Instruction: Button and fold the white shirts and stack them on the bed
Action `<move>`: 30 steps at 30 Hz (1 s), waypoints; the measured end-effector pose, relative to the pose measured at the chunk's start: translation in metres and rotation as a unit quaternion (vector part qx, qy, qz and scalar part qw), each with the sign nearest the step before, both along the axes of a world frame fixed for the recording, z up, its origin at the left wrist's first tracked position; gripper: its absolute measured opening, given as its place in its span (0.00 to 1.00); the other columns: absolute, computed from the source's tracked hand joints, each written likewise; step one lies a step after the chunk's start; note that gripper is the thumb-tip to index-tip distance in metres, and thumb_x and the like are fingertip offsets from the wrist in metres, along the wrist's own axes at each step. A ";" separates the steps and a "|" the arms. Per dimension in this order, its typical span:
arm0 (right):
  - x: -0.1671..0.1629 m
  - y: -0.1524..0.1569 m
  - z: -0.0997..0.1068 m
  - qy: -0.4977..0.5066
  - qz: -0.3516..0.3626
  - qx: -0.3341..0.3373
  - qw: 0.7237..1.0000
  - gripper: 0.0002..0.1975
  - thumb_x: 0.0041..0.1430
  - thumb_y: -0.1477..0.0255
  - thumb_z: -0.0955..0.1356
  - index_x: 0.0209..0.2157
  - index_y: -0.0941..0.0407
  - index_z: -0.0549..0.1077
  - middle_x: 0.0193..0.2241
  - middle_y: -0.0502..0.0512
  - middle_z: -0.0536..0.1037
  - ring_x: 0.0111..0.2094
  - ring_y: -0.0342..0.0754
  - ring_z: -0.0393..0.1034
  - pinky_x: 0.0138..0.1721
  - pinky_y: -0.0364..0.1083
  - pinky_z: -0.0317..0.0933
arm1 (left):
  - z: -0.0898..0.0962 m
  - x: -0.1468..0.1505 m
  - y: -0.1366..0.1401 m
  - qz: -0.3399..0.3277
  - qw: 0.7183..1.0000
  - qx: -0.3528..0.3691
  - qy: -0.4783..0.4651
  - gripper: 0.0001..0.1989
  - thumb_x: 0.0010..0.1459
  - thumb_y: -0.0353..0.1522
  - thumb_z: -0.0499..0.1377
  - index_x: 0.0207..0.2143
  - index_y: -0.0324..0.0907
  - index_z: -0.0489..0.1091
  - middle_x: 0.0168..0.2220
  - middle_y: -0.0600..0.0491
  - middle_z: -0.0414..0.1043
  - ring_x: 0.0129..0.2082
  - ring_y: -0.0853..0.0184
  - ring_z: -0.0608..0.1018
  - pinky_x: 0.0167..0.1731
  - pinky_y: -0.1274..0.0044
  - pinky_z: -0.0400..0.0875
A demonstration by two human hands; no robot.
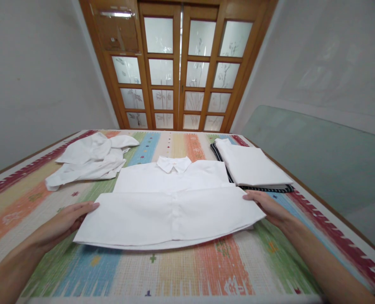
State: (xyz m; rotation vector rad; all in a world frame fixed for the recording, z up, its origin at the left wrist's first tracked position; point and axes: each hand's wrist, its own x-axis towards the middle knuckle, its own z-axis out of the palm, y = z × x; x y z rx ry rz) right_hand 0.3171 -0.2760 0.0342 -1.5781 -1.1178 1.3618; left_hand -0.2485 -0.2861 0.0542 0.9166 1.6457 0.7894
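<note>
A white collared shirt lies across the middle of the table, its collar pointing away from me. Its lower part is raised and bent toward me, with the button strip running down the centre. My left hand pinches the shirt's left side edge between thumb and fingers. On the opposite side edge my right hand grips the cloth the same way, thumb and fingers closed. Some fingers of both hands are hidden behind or under the fabric.
Crumpled white clothing lies at the back left. A stack of folded white cloth rests on a dark striped garment at the right. A colourful patterned tablecloth covers the table. Behind stand wooden doors with glass panes.
</note>
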 end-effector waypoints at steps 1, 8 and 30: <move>0.000 0.001 -0.002 0.011 -0.009 0.009 1.000 0.14 0.42 0.62 0.72 0.26 0.57 0.69 0.24 0.53 0.76 0.25 0.47 0.70 0.26 0.43 0.61 | -0.002 0.000 0.000 0.006 0.999 -0.002 -0.040 0.25 0.34 0.45 0.72 0.32 0.40 0.73 0.35 0.49 0.79 0.35 0.60 0.80 0.37 0.73 0.76; -0.007 0.008 0.001 0.058 -0.057 0.052 0.995 0.12 0.49 0.62 0.72 0.30 0.57 0.73 0.29 0.55 0.79 0.30 0.49 0.74 0.28 0.43 0.66 | -0.003 0.014 0.009 0.078 0.991 0.025 -0.105 0.14 0.45 0.33 0.68 0.35 0.37 0.75 0.31 0.48 0.81 0.28 0.63 0.81 0.30 0.78 0.77; -0.022 0.059 -0.008 0.157 -0.112 0.168 0.967 0.21 0.40 0.77 0.66 0.41 0.55 0.74 0.32 0.54 0.79 0.36 0.49 0.75 0.40 0.47 0.72 | 0.019 0.053 0.047 0.131 0.954 0.143 -0.227 0.16 0.46 0.18 0.53 0.35 0.33 0.76 0.32 0.48 0.79 0.26 0.71 0.79 0.27 0.83 0.77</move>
